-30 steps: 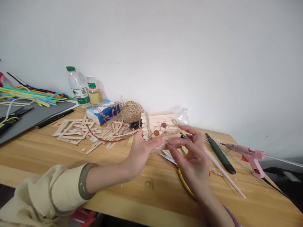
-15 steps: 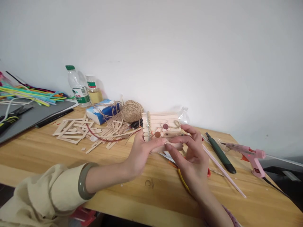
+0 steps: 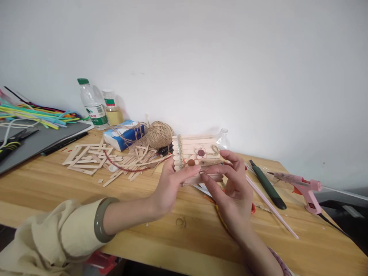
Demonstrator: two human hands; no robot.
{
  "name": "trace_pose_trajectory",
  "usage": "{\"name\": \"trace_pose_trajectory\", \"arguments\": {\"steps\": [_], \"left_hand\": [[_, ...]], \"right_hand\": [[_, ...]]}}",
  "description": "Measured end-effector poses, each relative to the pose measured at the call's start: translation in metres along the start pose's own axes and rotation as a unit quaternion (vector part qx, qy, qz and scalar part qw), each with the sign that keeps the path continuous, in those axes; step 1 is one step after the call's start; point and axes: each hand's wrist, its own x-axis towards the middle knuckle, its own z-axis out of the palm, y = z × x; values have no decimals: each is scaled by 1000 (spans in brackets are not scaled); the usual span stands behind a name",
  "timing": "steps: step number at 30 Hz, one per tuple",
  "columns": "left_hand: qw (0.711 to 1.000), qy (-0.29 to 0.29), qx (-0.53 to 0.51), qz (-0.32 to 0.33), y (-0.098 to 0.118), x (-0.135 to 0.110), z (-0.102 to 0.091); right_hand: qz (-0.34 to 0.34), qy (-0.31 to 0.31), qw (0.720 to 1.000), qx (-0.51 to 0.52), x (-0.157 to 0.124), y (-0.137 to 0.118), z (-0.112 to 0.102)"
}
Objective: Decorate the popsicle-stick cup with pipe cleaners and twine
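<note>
Both hands hold up a panel of popsicle sticks [image 3: 188,147] laid side by side, raised above the table. Flower shapes with dark round centres, a twine loop and a glittery strip along its left end decorate it. My left hand [image 3: 169,188] grips its left lower side, thumb across the front and fingers hidden behind. Around the lower right edge, my right hand [image 3: 231,184] is closed, thumb and forefinger pinched together near the left thumb tip. Anything small in that pinch is too hidden to make out. Partly covered scissors [image 3: 220,218] lie below the right hand.
Loose popsicle sticks [image 3: 86,159], a twine ball [image 3: 160,134], a tissue pack [image 3: 123,135] and a bottle [image 3: 93,105] are at left. Rightward lie a green cutter [image 3: 267,184], a pink stick [image 3: 273,209] and a pink glue gun [image 3: 306,189]. Pliers [image 3: 15,143] rest on a grey board.
The hands and the panel hold nearly the same pose. The whole view has shifted very slightly, and no grip has visibly changed.
</note>
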Motion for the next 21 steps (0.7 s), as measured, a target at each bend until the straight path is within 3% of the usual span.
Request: {"name": "trace_pose_trajectory", "arguments": {"steps": [17,21], "left_hand": [[999,-29,21,-2,-1,-3,-2],[1000,-10,29,4,-1,-2,-2]], "right_hand": [[21,10,1000,10,0,-1,-1],[15,5,1000,-1,0,-1,-2]]}}
